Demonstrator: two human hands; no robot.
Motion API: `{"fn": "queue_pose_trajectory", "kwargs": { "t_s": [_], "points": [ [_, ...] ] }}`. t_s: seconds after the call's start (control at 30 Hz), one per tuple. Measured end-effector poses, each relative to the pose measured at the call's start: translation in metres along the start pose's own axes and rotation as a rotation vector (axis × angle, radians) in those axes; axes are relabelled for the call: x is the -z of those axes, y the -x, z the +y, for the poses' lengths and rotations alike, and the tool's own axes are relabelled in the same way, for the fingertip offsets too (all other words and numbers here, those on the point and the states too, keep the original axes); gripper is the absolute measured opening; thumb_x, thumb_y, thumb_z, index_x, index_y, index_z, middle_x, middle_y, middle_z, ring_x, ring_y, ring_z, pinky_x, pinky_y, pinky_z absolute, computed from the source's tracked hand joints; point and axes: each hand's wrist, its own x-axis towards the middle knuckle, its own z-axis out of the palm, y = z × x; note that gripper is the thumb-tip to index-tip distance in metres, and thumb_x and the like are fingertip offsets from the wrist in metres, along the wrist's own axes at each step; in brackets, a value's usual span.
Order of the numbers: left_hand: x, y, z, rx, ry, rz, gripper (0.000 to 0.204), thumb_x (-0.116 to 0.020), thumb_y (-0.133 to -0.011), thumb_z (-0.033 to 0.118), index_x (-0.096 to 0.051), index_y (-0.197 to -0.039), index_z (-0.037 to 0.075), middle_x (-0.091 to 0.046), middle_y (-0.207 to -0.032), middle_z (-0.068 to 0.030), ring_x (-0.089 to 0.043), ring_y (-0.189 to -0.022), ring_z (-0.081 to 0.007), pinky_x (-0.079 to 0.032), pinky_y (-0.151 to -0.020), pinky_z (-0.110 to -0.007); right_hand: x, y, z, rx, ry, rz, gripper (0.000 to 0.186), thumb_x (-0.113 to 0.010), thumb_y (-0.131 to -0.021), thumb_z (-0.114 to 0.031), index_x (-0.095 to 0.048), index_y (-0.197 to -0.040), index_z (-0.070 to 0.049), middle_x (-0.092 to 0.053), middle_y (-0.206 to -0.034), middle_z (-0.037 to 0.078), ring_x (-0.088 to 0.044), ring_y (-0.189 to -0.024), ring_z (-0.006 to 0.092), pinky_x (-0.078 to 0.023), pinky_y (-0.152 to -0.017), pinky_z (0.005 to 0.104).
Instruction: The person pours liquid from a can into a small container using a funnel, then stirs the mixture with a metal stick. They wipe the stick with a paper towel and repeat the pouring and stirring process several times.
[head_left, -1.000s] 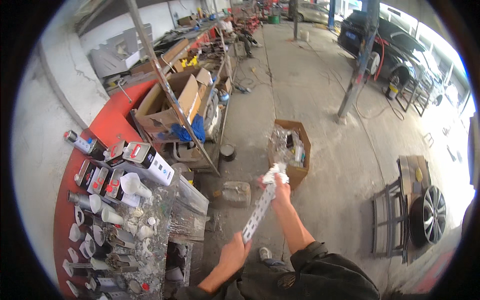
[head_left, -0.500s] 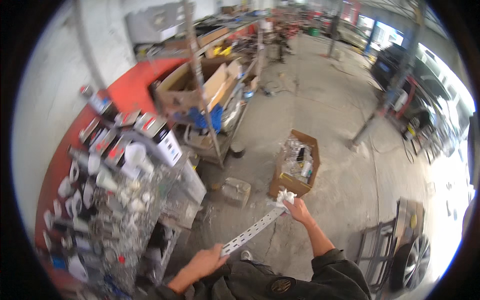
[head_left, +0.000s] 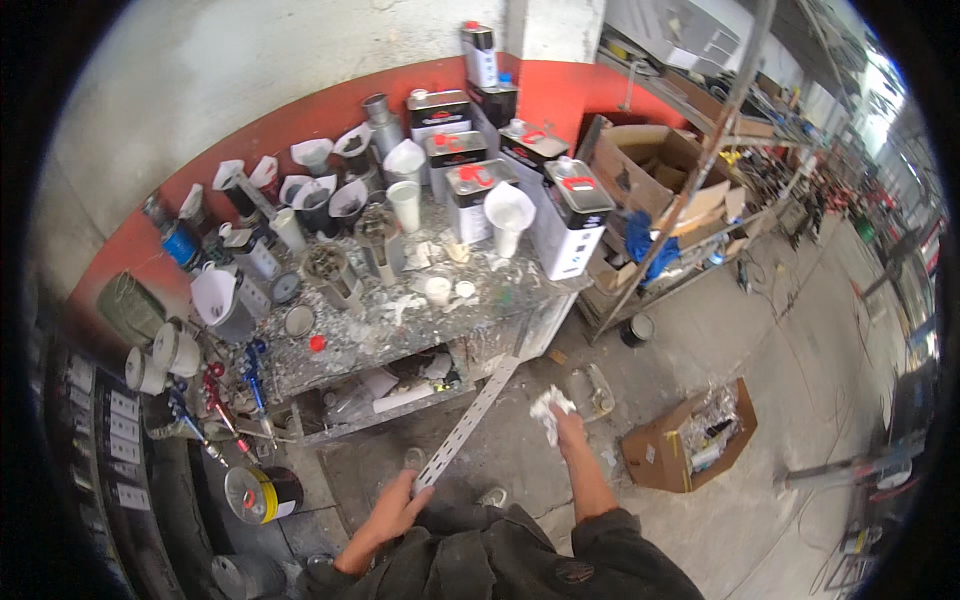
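My left hand [head_left: 398,510] is closed on the lower end of a long perforated metal strip [head_left: 465,425], which slants up to the front of a paint-spattered workbench [head_left: 380,325]. My right hand [head_left: 570,433] is closed on a crumpled white cloth or paper [head_left: 550,412], apart from the strip and to its right. Metal cans [head_left: 570,230] with red caps and several cups with white paper cones [head_left: 510,210] stand on the bench. Spray guns [head_left: 215,395] hang at its left end.
A cardboard box [head_left: 655,445] holding crumpled plastic is on the floor to the right. A clear container [head_left: 598,388] lies by the bench. A bucket [head_left: 265,495] stands lower left, a shelf [head_left: 710,190] with boxes at upper right, and a dark rack [head_left: 125,460] at far left.
The view has turned left toward the bench. My right hand, with the white cloth, has let go of the strip's upper end; my left hand still holds the strip.
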Motion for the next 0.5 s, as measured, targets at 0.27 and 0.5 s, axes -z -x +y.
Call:
{"fn": "queue_pose_trajectory", "kwargs": {
  "t_s": [0.27,0.5],
  "points": [
    [0.013,0.028,-0.023,0.122,0.184,0.126,0.041,-0.066,-0.097,0.033,-0.055,-0.121,0.002,-0.066,-0.085,-0.0165,-0.063,-0.071,-0.0272,-0.049,-0.065,-0.039,-0.158,-0.096,-0.123,0.127,-0.044,-0.095,0.032,-0.069,-0.096,-0.029,-0.066,-0.112,-0.002,-0.068,-0.096,0.004,-0.065,-0.082,0.0171,-0.054,-0.069,0.0364],
    [0.055,-0.017,-0.049,0.141,0.127,0.02,0.046,-0.064,-0.097,0.04,-0.058,-0.119,0.001,-0.067,-0.082,-0.0178,-0.067,-0.075,-0.0311,-0.05,-0.068,-0.043,-0.176,0.044,-0.108,1.073,0.943,-0.425,0.039,-0.069,-0.084,-0.011,-0.064,-0.123,-0.01,-0.069,-0.106,0.011,-0.068,-0.097,0.0338,-0.056,-0.083,0.0378]
  ]
}}
